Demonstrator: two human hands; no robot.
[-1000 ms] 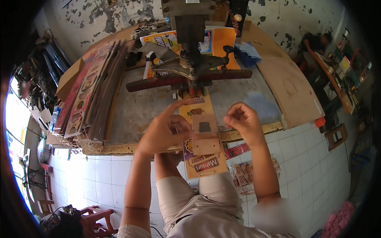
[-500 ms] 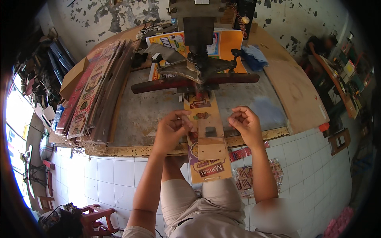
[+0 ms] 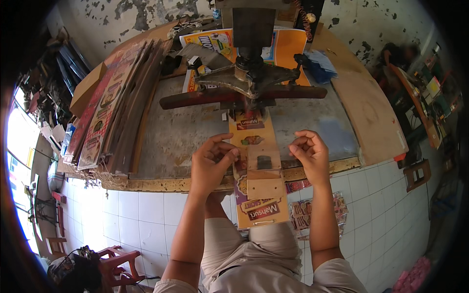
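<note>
1. I count two hands in view. Left hand (image 3: pixel 211 163): fingers pinched on the left edge of one long printed card strip (image 3: pixel 257 171). Right hand (image 3: pixel 309 154): fingers curled narrow, just beside the strip's right edge; I cannot tell if they touch it.
2. The strip lies lengthwise on the grey surface (image 3: pixel 181 136), far end under the press (image 3: pixel 250 73), near end hanging past the front edge over my lap.
3. Strip print, far to near: one red label patch, one small oval picture, a plain brown section with one dark rectangular cut-out, then a purple and orange panel with a red banner.
4. One press, dark metal, with one long brown bar (image 3: pixel 205 97) across the surface.
5. One stack (image 3: pixel 110 107) of long printed sheets lies at left, red and brown, several deep; exact count not readable.
6. Behind the press: one yellow-blue printed sheet (image 3: pixel 210 39) and one orange sheet (image 3: pixel 288 44).
7. One printed packet (image 3: pixel 303 215) lies on the white tiled floor beside my right leg.
</note>
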